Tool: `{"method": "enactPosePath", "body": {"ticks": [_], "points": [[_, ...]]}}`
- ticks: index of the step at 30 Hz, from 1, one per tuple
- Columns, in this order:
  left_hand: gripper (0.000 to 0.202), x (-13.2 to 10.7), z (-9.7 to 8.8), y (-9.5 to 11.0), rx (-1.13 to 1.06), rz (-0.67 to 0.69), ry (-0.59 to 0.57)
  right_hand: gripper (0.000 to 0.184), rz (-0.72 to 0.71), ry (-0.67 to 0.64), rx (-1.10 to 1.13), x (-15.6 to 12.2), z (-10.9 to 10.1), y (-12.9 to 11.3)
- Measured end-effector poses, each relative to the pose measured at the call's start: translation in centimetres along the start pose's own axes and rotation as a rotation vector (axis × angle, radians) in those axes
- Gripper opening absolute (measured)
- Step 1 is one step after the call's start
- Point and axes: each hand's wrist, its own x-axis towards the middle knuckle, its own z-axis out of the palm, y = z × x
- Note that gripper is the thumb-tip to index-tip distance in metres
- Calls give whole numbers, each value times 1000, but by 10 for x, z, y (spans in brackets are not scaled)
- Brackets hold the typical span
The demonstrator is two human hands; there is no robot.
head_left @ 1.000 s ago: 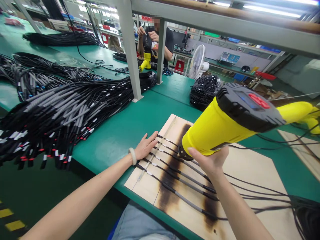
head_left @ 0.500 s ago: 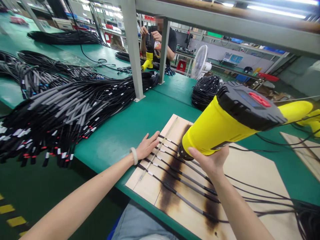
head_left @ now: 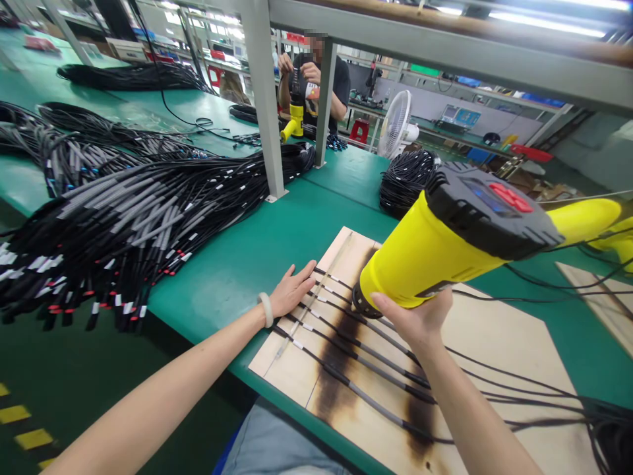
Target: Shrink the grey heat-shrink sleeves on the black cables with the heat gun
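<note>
**Yellow heat gun (head_left: 430,257) held over a row of cables (head_left: 366,397) on a scorched plywood board (head_left: 284,369)**

Seen from the person's own position, with 12 o'clock straight ahead, the two hands work apart at the board, which lies at about 5 o'clock on a green workbench (head_left: 217,297). The right hand (head_left: 413,323) grips the underside of the heat gun's barrel, with the gun's dark nozzle ring (head_left: 366,303) pointing down at the cables and close above them. The left hand (head_left: 291,290), open and flat, lies at the near end of the row, wearing a pale bangle (head_left: 266,310). Its fingertips reach the cable ends, but whether they press on them cannot be told.

The cables lie side by side across two dark burn stripes on the board, their grey sleeves and white tags showing, and their tails run off towards 4 o'clock. A large bundle of black cables (head_left: 133,218) with red and white marks lies at 10 o'clock. A coil of black cable (head_left: 408,181) sits at about 1 o'clock, beside a white fan (head_left: 395,125) further off. Near 12 o'clock, past a grey steel upright (head_left: 262,99), a co-worker (head_left: 316,79) faces the person, with a second yellow heat gun (head_left: 295,122) standing in front.
</note>
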Motion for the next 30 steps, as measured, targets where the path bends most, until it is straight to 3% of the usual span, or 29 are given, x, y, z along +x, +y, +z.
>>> {"method": "enactPosePath", "body": {"ticks": [4, 11, 30], "points": [[66, 0, 0, 0, 5, 1, 0, 51, 49, 25, 24, -1, 0, 4], [69, 1, 0, -1, 7, -4, -6, 52, 50, 50, 53, 1, 2, 2], [69, 0, 0, 1, -6, -2, -4, 52, 78, -85, 169, -3, 1, 6]]}}
